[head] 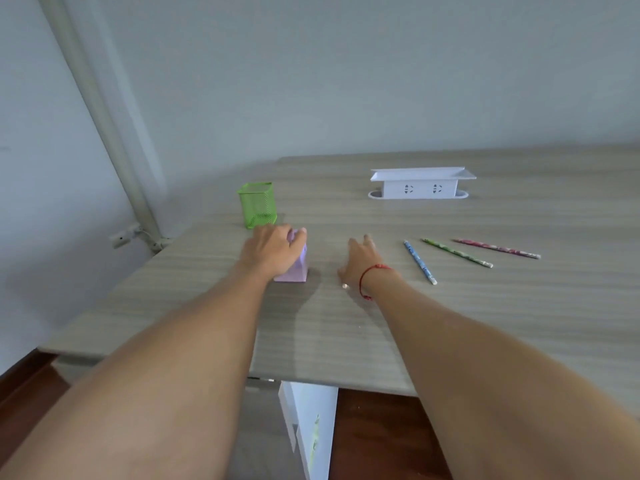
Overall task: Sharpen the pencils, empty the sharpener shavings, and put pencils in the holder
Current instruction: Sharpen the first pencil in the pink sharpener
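A pale purple sharpener [293, 274] stands on the wooden table [450, 323]. My left hand [272, 249] grips its top, fingers curled over it, hiding its upper part. My right hand [360, 261], with a red string at the wrist, hovers just right of the sharpener, fingers relaxed and holding nothing. Three pencils lie to the right: a blue one [420, 262], a green one [456, 252] and a pink one [497, 248]. A green mesh holder [258, 205] stands behind the sharpener, with no pencil showing above its rim.
A white power-socket box [420, 183] with a flat lid sits at the back of the table. The table's left edge runs close to the holder. A white table leg [308, 427] shows below the front edge, over dark wooden floor.
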Motion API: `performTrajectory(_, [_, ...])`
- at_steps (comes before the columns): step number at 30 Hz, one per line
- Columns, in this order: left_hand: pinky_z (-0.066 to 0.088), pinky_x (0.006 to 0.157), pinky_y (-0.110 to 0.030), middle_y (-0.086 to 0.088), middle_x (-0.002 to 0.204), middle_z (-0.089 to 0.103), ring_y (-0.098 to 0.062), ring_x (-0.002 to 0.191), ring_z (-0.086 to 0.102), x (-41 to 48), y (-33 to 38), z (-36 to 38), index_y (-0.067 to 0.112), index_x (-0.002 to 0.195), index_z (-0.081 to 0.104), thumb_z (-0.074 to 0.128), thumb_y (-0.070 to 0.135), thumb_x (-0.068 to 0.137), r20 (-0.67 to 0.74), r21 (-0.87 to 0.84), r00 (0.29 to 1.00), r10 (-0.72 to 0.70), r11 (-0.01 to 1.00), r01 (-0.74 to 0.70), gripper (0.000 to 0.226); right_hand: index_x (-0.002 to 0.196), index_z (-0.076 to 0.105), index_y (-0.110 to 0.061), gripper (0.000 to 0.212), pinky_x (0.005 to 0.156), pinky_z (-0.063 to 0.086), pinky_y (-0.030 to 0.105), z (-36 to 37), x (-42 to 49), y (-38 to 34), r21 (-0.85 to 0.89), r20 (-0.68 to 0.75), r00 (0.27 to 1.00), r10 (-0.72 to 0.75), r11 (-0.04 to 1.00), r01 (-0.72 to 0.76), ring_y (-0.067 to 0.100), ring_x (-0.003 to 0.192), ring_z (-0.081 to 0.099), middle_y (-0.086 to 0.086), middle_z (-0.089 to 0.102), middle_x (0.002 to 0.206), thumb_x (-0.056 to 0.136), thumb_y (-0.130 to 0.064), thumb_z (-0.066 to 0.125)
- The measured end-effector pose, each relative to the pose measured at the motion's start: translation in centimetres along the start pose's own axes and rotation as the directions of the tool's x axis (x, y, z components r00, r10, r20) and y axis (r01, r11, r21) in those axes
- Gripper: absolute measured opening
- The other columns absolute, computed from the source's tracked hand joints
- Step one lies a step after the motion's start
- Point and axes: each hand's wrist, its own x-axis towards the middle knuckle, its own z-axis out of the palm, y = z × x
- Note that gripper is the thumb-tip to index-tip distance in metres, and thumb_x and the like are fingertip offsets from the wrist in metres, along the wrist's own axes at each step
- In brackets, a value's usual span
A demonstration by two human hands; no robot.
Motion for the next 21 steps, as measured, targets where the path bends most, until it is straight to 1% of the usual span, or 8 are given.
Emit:
performTrajectory(2, [0.042, 0.074, -0.034, -0.011, 0.082, 0.051, -0.036, 0.093, 0.055, -1.6, 0.3, -0.6, 0.02, 0.055, 0.034, 0.039, 0.049, 0.092, 0.033, -0.016, 0.999, -0.03, 0.999, 0.031, 0.047, 0.131, 0.048, 0.0, 0.044, 0.109, 0.035, 0.032, -1.0, -1.7, 0.2, -0.023, -0.008, 0.999, 0.047, 0.999, -0.047, 0.033, 0.136, 0.038, 0.02, 0.043, 0.142, 0.092, -0.019, 0.053])
performTrajectory(4, [0.044, 0.078, -0.035, -0.009, 0.082, 0.05, -0.035, 0.095, 0.055, -3.1, 0.9, -1.2, 0.019, 0.055, 0.035, 0.038, 0.051, 0.091, 0.07, -0.024, 0.996, -0.059, 0.998, 0.06, 0.048, 0.129, 0.052, -0.001, 0.035, 0.098, 0.045, 0.033, -2.1, -3.4, 0.4, -0.02, 0.019, 0.998, 0.059, 0.998, -0.059, 0.032, 0.125, 0.052, 0.019, 0.054, 0.133, 0.095, -0.008, 0.048])
performTrajectory(9, [0.042, 0.087, -0.037, -0.012, 0.092, 0.056, -0.032, 0.105, 0.052, -6.4, 2.1, -2.5, 0.018, 0.063, 0.045, 0.029, 0.056, 0.094, 0.096, 0.003, 0.993, -0.076, 0.997, 0.076, 0.052, 0.123, 0.055, 0.001, 0.033, 0.094, 0.049, 0.04, -3.3, -6.7, 0.7, -0.129, -0.004, 1.0, -0.004, 0.992, 0.004, 0.036, 0.117, 0.057, 0.02, 0.056, 0.128, 0.092, 0.003, 0.047])
performTrajectory(10, [0.042, 0.09, -0.038, -0.014, 0.1, 0.059, -0.032, 0.11, 0.051, -6.9, 2.2, -2.7, 0.017, 0.07, 0.052, 0.026, 0.055, 0.095, 0.098, 0.009, 0.993, -0.073, 0.997, 0.072, 0.052, 0.122, 0.057, -0.001, 0.034, 0.092, 0.05, 0.04, -3.4, -7.0, 0.8, -0.145, -0.004, 1.0, -0.025, 0.989, 0.024, 0.036, 0.115, 0.059, 0.019, 0.057, 0.126, 0.09, 0.005, 0.046])
performTrajectory(12, [0.04, 0.095, -0.038, -0.014, 0.116, 0.061, -0.033, 0.116, 0.049, -7.5, 2.2, -3.0, 0.016, 0.094, 0.063, 0.022, 0.049, 0.098, 0.09, 0.024, 0.992, -0.085, 0.996, 0.083, 0.052, 0.12, 0.059, -0.006, 0.035, 0.089, 0.05, 0.037, -4.1, -7.4, 1.0, -0.144, 0.005, 0.997, -0.077, 0.987, 0.077, 0.034, 0.111, 0.06, 0.015, 0.06, 0.123, 0.09, 0.005, 0.046])
performTrajectory(14, [0.04, 0.094, -0.039, -0.015, 0.121, 0.061, -0.035, 0.117, 0.049, -7.3, 1.8, -2.8, 0.012, 0.106, 0.061, 0.02, 0.04, 0.1, 0.08, 0.015, 0.992, -0.094, 0.996, 0.093, 0.05, 0.118, 0.062, -0.009, 0.031, 0.088, 0.048, 0.033, -5.1, -7.8, 1.1, -0.129, 0.008, 0.991, -0.132, 0.983, 0.131, 0.03, 0.111, 0.06, 0.013, 0.061, 0.123, 0.092, 0.001, 0.048])
performTrajectory(18, [0.043, 0.088, -0.038, -0.015, 0.118, 0.064, -0.038, 0.109, 0.053, -7.5, 1.8, -2.5, 0.009, 0.099, 0.055, 0.02, 0.025, 0.1, 0.087, -0.065, 0.989, -0.115, 0.991, 0.121, 0.038, 0.116, 0.065, -0.01, 0.03, 0.086, 0.047, 0.03, -6.1, -8.7, 0.8, -0.117, 0.008, 0.981, -0.193, 0.974, 0.193, 0.029, 0.111, 0.06, 0.012, 0.061, 0.123, 0.093, 0.0, 0.049])
performTrajectory(21, [0.044, 0.089, -0.037, -0.012, 0.119, 0.065, -0.036, 0.11, 0.055, -7.7, 2.0, -2.5, 0.012, 0.099, 0.056, 0.02, 0.026, 0.099, 0.08, -0.121, 0.988, -0.133, 0.983, 0.142, 0.038, 0.117, 0.065, -0.011, 0.031, 0.086, 0.048, 0.031, -5.9, -8.9, 0.4, -0.129, 0.003, 0.975, -0.223, 0.967, 0.222, 0.029, 0.11, 0.061, 0.012, 0.061, 0.123, 0.094, 0.0, 0.048])
